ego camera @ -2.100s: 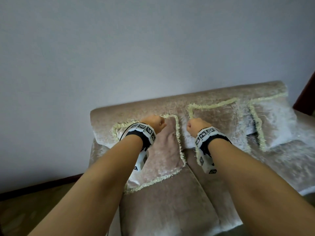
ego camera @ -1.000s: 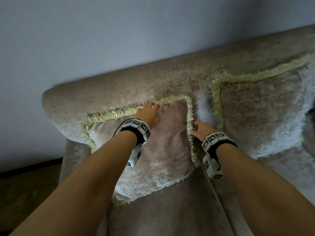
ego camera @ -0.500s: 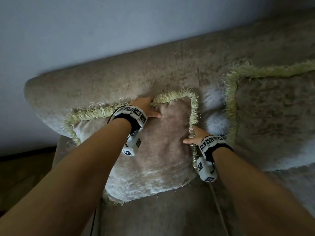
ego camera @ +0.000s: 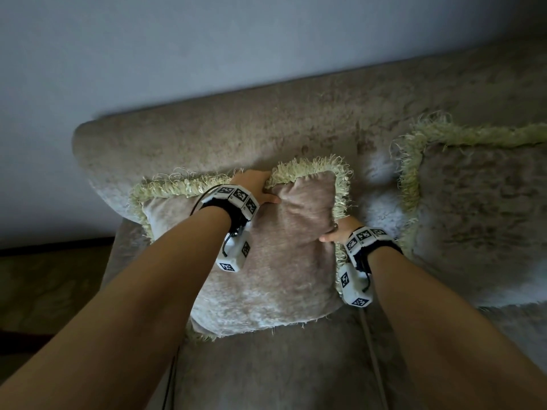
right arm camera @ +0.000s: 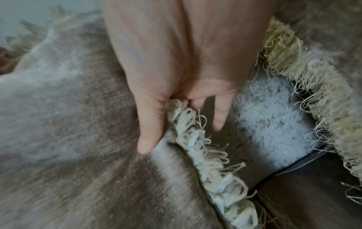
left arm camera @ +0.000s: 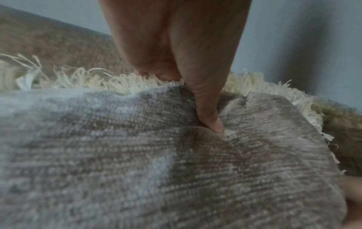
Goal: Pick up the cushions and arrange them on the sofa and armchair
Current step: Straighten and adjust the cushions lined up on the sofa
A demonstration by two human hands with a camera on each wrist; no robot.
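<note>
Since a moment ago, my right hand (ego camera: 336, 230) has slid a little up the side of the beige velvet cushion with the pale yellow-green fringe (ego camera: 284, 261), and my left hand (ego camera: 257, 187) keeps its place at the top edge. My left hand grips that top edge, thumb (left arm camera: 207, 108) dug into the velvet front, the other fingers folded over the fringe behind. My right hand pinches the right edge: the thumb (right arm camera: 150, 124) presses the front face, the fingers (right arm camera: 220, 113) reach behind the fringe. This cushion leans against the backrest of the beige velvet sofa (ego camera: 236, 128), at its left end, its lower edge on the seat. Just beside it to the right a second fringed beige velvet cushion (ego camera: 479, 208) leans on the same backrest, apart from the first. Behind the sofa stands a plain pale grey wall (ego camera: 207, 39).
</note>
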